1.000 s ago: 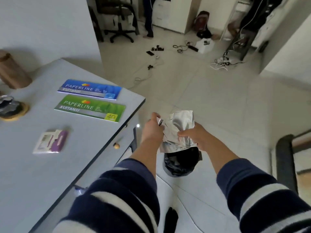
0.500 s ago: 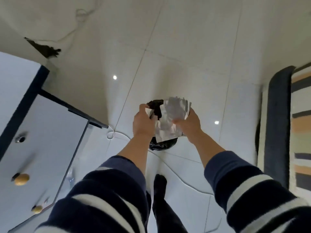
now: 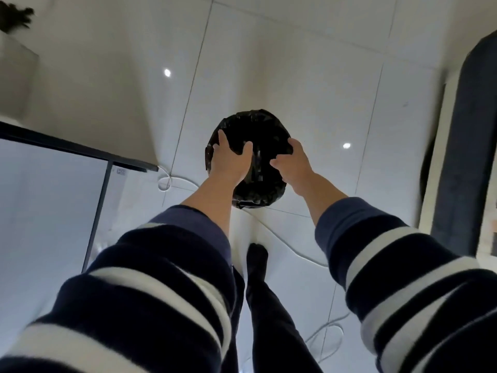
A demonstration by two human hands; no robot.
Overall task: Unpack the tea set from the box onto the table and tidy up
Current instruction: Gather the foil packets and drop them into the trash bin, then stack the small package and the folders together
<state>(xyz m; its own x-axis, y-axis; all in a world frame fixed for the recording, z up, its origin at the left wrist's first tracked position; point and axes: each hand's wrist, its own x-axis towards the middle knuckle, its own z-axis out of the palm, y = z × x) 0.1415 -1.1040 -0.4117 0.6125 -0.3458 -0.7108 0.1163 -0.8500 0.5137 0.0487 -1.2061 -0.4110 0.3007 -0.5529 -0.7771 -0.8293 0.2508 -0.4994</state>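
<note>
Looks like we're at the tidy-up bit: both hands, left hand [image 3: 228,160] and right hand [image 3: 294,164], hover spread and empty over the black-lined bin [image 3: 255,125] on the floor, no tea set visible.

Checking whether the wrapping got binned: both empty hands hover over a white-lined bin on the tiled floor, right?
Not quite. The head view shows the bin lined with a black bag, not white. The left hand and right hand are open and empty above it, on the tiled floor.
</note>
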